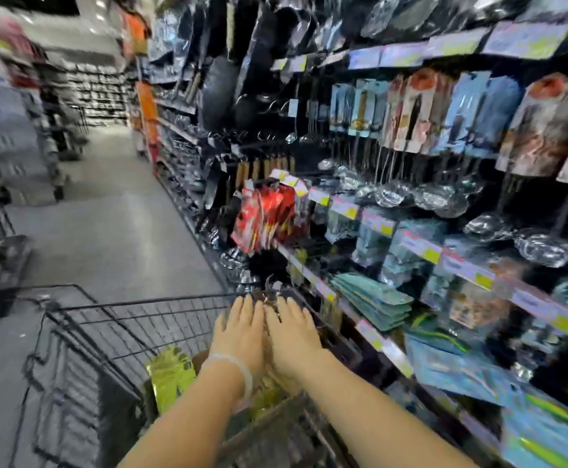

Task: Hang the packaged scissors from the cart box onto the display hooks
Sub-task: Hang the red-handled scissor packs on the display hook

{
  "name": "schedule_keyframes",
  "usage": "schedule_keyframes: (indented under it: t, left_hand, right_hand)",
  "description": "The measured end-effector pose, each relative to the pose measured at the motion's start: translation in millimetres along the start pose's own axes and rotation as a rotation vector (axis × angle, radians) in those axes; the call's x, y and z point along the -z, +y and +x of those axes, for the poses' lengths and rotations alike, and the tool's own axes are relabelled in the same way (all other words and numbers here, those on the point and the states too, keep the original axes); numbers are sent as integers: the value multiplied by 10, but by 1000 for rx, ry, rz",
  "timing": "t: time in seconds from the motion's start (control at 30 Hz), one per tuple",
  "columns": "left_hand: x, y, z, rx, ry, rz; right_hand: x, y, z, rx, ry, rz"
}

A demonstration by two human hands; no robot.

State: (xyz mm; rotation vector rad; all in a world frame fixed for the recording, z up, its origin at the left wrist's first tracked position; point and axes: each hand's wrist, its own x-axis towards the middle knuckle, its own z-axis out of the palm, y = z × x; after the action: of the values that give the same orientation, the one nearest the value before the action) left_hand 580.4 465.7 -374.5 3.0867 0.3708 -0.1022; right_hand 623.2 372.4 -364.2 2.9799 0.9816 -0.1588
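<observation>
The picture is blurred by motion. My left hand (240, 332) and my right hand (294, 336) reach side by side over the shopping cart (124, 319), backs up and fingers straight. A shiny bundle of packaged scissors (271, 297) shows between and just beyond the fingertips, pressed between the two hands. More gold-yellow packages (171, 376) stand in the brown box (203, 358) inside the cart, below my left wrist. The display hooks on the right carry hanging packs, among them a red bunch (269, 214) ahead of my hands.
Shelving with hanging utensils, ladles (390, 194) and teal packs (373, 298) lines the right side, its price-tag rail (377, 336) close to my right arm. The aisle floor (107, 224) runs ahead on the left. Other carts and racks (22, 157) stand at far left.
</observation>
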Motion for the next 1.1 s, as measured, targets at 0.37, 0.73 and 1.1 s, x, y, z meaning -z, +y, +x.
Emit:
schedule_keyframes:
  t: [0.37,0.73,1.1]
  left_hand:
    - [-1049,-1367,990,205,-292,-156]
    - [-2186,-2113,785,478,-492,-350]
    - [-2596,-1647,1306,498,-703,-458]
  right_hand:
    - [-917,-623,1731,88,-280,68]
    - [-2386,-941,2105,105,-683,94]
    - [-2569,-518,2773,26,-406,111]
